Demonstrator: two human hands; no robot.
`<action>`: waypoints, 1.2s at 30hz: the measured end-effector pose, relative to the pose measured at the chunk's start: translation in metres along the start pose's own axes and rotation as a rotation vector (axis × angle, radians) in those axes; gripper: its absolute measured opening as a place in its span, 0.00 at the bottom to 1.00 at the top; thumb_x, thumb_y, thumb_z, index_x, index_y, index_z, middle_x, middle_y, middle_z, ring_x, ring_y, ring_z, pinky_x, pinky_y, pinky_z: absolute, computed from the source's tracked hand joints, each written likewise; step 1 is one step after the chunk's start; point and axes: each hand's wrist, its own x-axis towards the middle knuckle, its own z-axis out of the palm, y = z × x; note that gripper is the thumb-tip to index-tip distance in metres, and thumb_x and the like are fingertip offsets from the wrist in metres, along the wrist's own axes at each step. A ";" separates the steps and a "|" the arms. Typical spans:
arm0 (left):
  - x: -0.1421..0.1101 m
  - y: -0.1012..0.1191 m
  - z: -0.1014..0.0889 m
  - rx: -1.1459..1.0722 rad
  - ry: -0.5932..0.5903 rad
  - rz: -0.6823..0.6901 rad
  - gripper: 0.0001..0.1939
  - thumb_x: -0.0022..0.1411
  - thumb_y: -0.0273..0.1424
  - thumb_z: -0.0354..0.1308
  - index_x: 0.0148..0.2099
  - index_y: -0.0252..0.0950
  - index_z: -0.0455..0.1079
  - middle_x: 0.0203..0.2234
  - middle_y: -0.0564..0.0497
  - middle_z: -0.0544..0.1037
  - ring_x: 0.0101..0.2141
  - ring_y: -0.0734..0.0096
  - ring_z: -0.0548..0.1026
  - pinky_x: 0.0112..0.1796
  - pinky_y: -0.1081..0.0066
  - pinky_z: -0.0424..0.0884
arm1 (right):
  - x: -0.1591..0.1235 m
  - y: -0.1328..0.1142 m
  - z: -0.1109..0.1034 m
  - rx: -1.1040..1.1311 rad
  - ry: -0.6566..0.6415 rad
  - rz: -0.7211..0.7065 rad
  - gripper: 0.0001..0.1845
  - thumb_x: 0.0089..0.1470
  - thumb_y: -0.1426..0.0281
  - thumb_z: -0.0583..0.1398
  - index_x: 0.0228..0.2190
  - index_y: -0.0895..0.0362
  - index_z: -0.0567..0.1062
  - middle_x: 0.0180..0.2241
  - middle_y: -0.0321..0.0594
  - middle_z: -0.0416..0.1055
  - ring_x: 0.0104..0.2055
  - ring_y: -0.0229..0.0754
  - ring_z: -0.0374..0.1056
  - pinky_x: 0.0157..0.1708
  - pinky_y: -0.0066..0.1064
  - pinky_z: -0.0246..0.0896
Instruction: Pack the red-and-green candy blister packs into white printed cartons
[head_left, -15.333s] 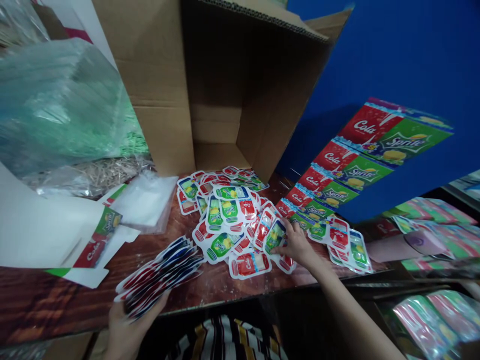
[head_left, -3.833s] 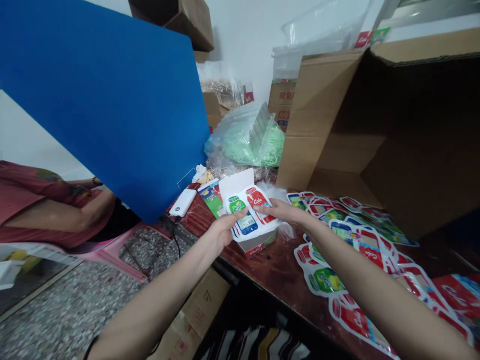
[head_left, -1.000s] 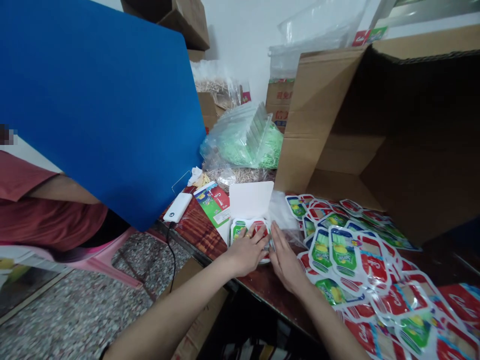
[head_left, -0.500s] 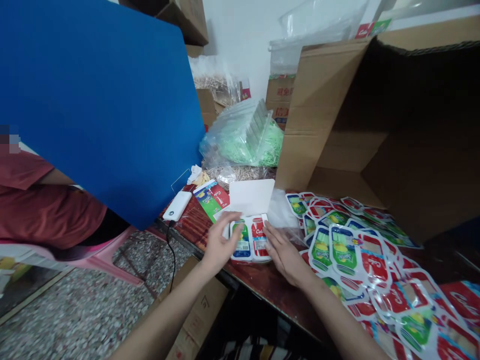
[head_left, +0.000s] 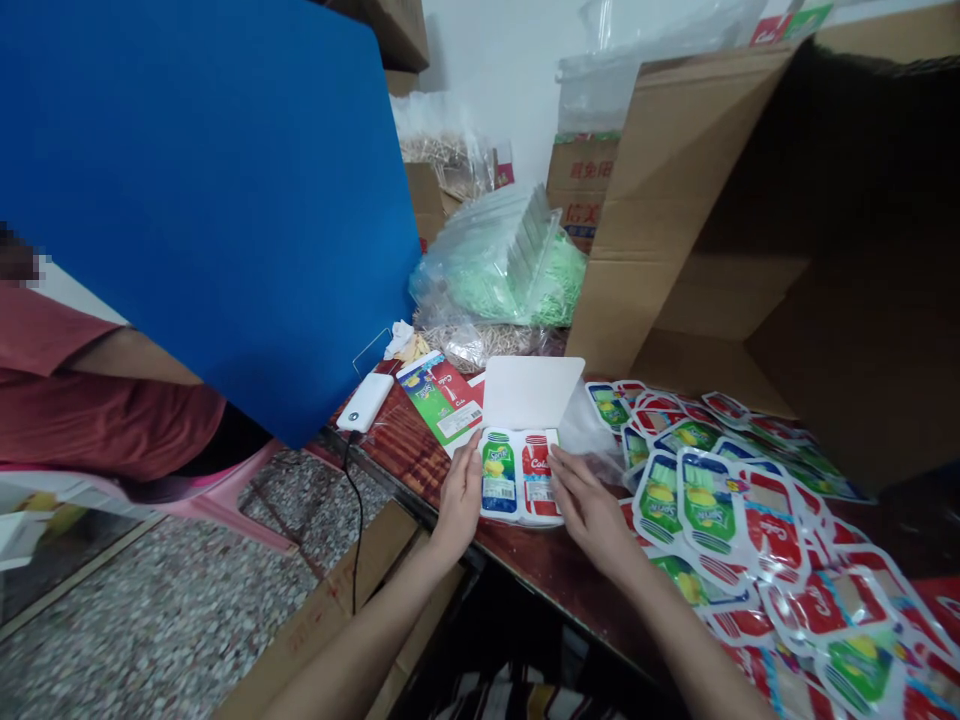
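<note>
A small carton box [head_left: 517, 520] stands at the front edge of the dark red table, its white lid flap [head_left: 534, 390] raised at the back. In its opening lie printed pouches side by side: a green Sprite one [head_left: 498, 470] on the left and a red Cola one [head_left: 538, 472] on the right. My left hand [head_left: 459, 495] grips the box's left side, fingers together and thumb near the rim. Against the right side, my right hand [head_left: 586, 500] presses with its fingers straight, holding the box from there. Pouches beneath the top layer are hidden.
Loose Cola and Sprite pouches [head_left: 750, 540] are heaped on the right, before a large open cardboard box [head_left: 675, 200]. A flat printed carton [head_left: 442, 400], a white power bank [head_left: 366, 402] and clear plastic bags [head_left: 495, 260] lie behind. Left stands a blue partition [head_left: 225, 200], with a person seated beyond.
The pouches have gone from my hands into the box. My left hand has shifted from pressing on top of them to the box's left side; my right hand stays at the right side.
</note>
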 end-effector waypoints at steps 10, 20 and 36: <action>0.015 0.012 -0.008 0.504 -0.167 0.017 0.22 0.69 0.36 0.41 0.61 0.40 0.64 0.43 0.44 0.73 0.44 0.59 0.74 0.46 0.63 0.69 | 0.004 0.001 -0.001 0.064 0.055 0.013 0.19 0.63 0.63 0.50 0.49 0.54 0.73 0.57 0.46 0.65 0.57 0.48 0.63 0.57 0.44 0.58; 0.049 -0.022 -0.004 -0.152 -0.089 -0.099 0.25 0.55 0.30 0.59 0.56 0.38 0.61 0.45 0.47 0.67 0.34 0.75 0.69 0.34 0.73 0.71 | 0.067 0.038 -0.003 0.550 0.021 0.238 0.46 0.41 0.54 0.67 0.58 0.55 0.59 0.56 0.52 0.62 0.46 0.47 0.68 0.41 0.41 0.69; 0.042 -0.027 -0.030 -0.159 -0.412 0.054 0.16 0.61 0.33 0.55 0.52 0.39 0.67 0.48 0.47 0.71 0.38 0.69 0.72 0.39 0.70 0.69 | 0.039 0.026 -0.029 -0.034 -0.255 -0.213 0.38 0.51 0.62 0.62 0.61 0.50 0.59 0.66 0.46 0.48 0.63 0.52 0.55 0.57 0.46 0.57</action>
